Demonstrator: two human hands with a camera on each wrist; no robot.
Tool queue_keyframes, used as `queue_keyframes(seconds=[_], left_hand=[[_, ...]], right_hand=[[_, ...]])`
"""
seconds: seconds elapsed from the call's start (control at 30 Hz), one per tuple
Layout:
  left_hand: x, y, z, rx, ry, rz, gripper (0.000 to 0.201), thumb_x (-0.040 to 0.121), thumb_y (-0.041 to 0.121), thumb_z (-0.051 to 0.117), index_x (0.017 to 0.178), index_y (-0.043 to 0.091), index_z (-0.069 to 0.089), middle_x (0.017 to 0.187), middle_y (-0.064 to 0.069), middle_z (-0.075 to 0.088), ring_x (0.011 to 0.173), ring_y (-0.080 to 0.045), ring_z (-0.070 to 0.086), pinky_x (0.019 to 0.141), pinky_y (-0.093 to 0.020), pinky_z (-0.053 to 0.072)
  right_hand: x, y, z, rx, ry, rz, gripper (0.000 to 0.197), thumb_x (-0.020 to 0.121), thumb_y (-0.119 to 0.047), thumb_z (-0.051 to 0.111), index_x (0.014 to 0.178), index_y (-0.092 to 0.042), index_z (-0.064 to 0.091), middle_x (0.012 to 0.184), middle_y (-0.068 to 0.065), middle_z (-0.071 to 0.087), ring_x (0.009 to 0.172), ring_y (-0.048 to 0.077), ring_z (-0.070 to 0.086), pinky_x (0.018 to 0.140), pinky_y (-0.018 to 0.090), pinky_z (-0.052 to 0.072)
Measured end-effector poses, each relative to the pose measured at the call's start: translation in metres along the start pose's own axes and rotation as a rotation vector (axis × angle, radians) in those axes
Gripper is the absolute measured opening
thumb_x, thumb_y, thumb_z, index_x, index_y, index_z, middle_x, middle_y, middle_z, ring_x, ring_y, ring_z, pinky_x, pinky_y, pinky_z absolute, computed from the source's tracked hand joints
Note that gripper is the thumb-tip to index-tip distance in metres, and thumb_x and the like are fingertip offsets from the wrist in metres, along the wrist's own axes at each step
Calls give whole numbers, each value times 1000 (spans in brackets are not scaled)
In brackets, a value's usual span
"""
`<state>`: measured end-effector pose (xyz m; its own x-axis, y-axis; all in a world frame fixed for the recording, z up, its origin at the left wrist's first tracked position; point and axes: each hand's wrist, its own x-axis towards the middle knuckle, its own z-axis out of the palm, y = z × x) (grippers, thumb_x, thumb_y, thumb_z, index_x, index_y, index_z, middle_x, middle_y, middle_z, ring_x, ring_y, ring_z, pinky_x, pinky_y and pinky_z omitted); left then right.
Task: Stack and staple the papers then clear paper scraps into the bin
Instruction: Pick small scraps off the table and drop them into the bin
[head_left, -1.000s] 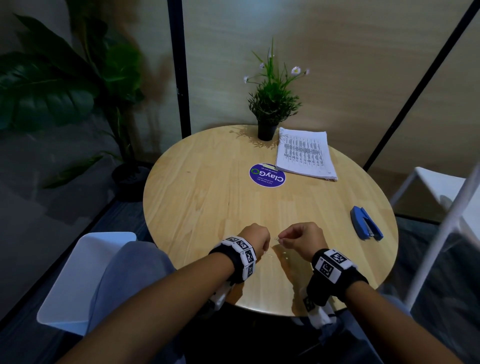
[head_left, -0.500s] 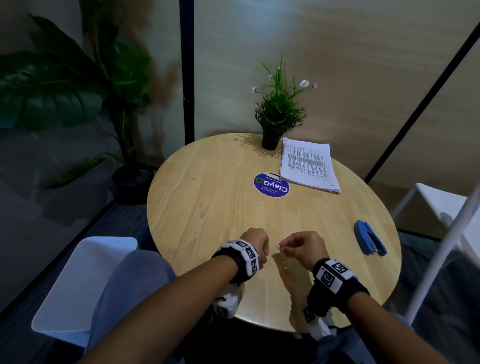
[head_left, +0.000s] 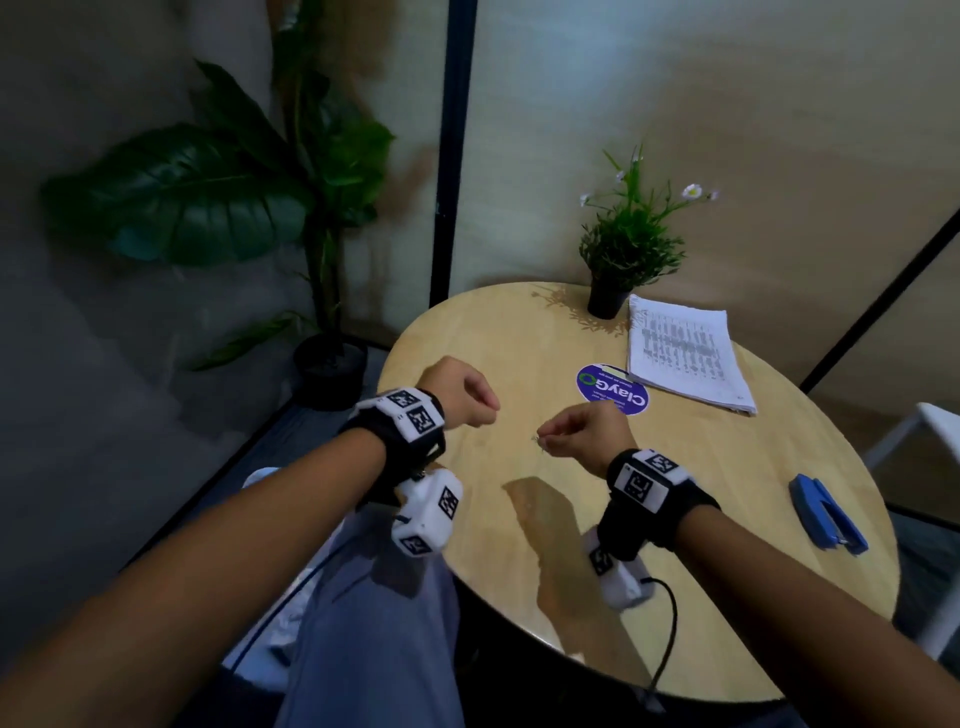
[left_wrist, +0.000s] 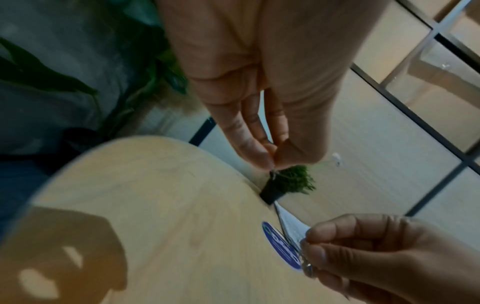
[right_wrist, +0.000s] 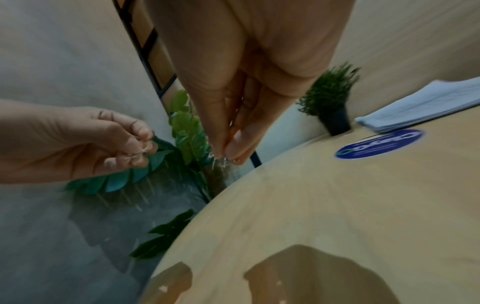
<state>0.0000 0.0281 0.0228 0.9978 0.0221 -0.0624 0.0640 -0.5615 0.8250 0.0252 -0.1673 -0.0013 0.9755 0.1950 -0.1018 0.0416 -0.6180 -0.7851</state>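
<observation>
Since a sec ago both hands have lifted off the table & the left hand swung out toward the table's left edge. It pinches tiny bits; the right hand pinches glinting scraps, maybe staples, can't tell. Paper stack lies at the far side by the potted plant, stapler near the right edge. No bin in view. Best keep both pinches tight, carry low & slow so nothing drops en route.
</observation>
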Motion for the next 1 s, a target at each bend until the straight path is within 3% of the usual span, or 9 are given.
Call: queue_keyframes(seconds=[0.13,0.23,0.37,0.47,0.53,0.63,0.77,0.9,1.0], left_hand=[[-16,-36,-55,49,70,-72,7,73,-3,70,78,2,72,56,0,60,35,8,52,40,-2,39],[-28,-74,-85,85,127,-153,9,70,0,73,73,9,74,53,10,61,38,11,52,42,0,39],[-52,-124,-106,61,163,-259,22,70,-3,72,62,16,68,38,15,57,39,8,53,45,-2,42],[-65,-157,-109,29,145,-357,27,72,-6,68,58,17,63,47,7,60,44,-2,57,52,-13,53],[-70,-178,-109,7,135,-395,30,73,-8,67,57,18,62,41,8,59,39,-2,56,58,-22,57],[-74,-202,-109,-14,136,-427,30,72,-8,67,57,17,62,55,-3,61,49,-12,58,69,-31,59],[-78,-223,-109,7,113,-466,28,72,-6,66,60,19,63,66,-5,64,45,-3,60,53,-12,52],[-80,-233,-106,2,84,-492,22,73,-4,68,65,16,66,83,-17,70,64,-19,65,78,-30,58],[-82,-236,-105,-31,62,-500,14,75,-4,71,86,4,73,92,-20,72,81,-30,69,85,-38,58]], right_hand=[[17,-48,51,7,-99,-88,4,74,-4,77,74,-7,75,66,9,67,58,13,62,72,26,58],[27,-79,94,-56,-185,-151,7,75,-6,77,81,-2,75,62,6,66,55,9,61,68,21,57],[35,-114,148,-202,-328,-248,5,75,-9,76,80,-8,76,73,9,69,70,14,64,77,29,56],[39,-132,184,-318,-446,-316,7,74,-8,73,76,-15,74,76,6,70,70,11,62,77,27,56],[41,-139,206,-378,-511,-354,9,74,-6,72,79,-14,75,74,3,67,62,7,59,67,20,52],[45,-148,233,-462,-586,-407,12,74,-6,70,83,-11,76,73,1,66,65,8,60,67,20,50],[56,-156,257,-557,-737,-430,14,74,-3,73,86,-9,75,73,3,67,62,6,60,65,19,50],[60,-154,273,-619,-795,-444,14,71,-1,74,79,-13,73,84,9,75,75,17,71,70,24,58],[58,-153,281,-636,-827,-435,15,76,2,66,79,-12,72,87,13,75,77,21,73,68,24,60]])
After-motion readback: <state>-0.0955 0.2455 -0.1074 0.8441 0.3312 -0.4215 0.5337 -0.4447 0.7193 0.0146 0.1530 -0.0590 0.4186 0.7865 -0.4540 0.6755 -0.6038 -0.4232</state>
